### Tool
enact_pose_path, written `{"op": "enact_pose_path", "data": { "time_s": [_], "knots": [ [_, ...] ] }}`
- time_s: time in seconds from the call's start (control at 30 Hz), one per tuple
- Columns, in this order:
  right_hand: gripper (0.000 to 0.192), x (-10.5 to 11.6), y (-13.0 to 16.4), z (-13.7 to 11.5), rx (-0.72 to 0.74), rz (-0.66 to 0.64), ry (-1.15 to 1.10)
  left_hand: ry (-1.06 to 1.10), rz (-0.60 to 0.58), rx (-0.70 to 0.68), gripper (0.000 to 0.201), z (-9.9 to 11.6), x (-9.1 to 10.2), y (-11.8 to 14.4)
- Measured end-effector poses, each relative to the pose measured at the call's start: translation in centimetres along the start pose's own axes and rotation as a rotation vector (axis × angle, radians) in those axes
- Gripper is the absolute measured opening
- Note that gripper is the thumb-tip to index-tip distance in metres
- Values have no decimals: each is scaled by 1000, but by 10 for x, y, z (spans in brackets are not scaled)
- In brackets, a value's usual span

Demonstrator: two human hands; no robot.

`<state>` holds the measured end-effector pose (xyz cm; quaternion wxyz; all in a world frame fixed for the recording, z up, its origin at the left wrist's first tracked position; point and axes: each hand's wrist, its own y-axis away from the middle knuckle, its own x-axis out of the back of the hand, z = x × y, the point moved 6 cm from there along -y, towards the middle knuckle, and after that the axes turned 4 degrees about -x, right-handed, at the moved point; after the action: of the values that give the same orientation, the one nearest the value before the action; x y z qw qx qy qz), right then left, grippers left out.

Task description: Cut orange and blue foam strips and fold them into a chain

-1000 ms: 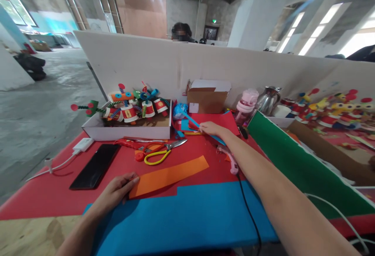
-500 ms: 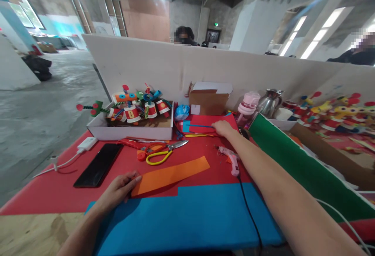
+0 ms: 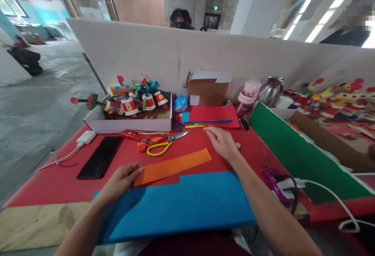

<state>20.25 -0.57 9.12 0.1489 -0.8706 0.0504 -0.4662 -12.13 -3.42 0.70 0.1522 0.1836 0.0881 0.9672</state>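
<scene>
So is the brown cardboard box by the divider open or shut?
Open. The brown cardboard box stands against the white divider with its top flap raised and tilted back, pale underside showing; its contents cannot be seen.

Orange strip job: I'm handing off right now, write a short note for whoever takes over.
Left hand: fingertips press the near end of the orange strip, holding it flat on the red table cover.
Right hand: open, empty, hovering just past the strip's far end.
Blue sheet lies at the near edge, just in front of the strip. Yellow-handled scissors lie behind the strip; blue and yellow slivers sit on the red paper farther back.
Done: strip laid out and pinned.
Left: strip looks uncut; scissors not picked up.
</scene>
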Motion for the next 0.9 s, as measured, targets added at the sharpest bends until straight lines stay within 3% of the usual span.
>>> {"op": "enact_pose_path", "data": {
  "time_s": [0.13,0.23,0.33,0.4,0.47,0.53,0.6,0.67,0.77,0.9],
  "knots": [
    [32,-46,63,-61,160,-210,-198,35,-48,107,43,4,-9,6],
    [43,-74,84,-83,262,-348,-183,19,-52,180,45,4,-10,6],
    [46,-86,81,-76,240,-397,-138,-114,-14,150,40,5,0,0],
    [45,-90,73,-63,205,-407,-89,-383,87,62,34,11,14,-4],
    [40,-91,66,-50,182,-400,-64,-705,239,-81,28,22,25,-4],
    [37,-92,63,-39,170,-396,-86,-889,284,-281,26,33,19,-1],
    [39,-92,62,-33,156,-395,-113,-908,159,-487,26,39,-2,3],
    [41,-92,62,-30,142,-391,-124,-905,6,-587,28,42,-27,6],
    [41,-90,61,-31,135,-377,-130,-1032,-74,-519,30,44,-49,3],
    [27,-93,54,-39,147,-370,-90,-1168,-136,-457,29,52,-60,-1]
  ]
}}
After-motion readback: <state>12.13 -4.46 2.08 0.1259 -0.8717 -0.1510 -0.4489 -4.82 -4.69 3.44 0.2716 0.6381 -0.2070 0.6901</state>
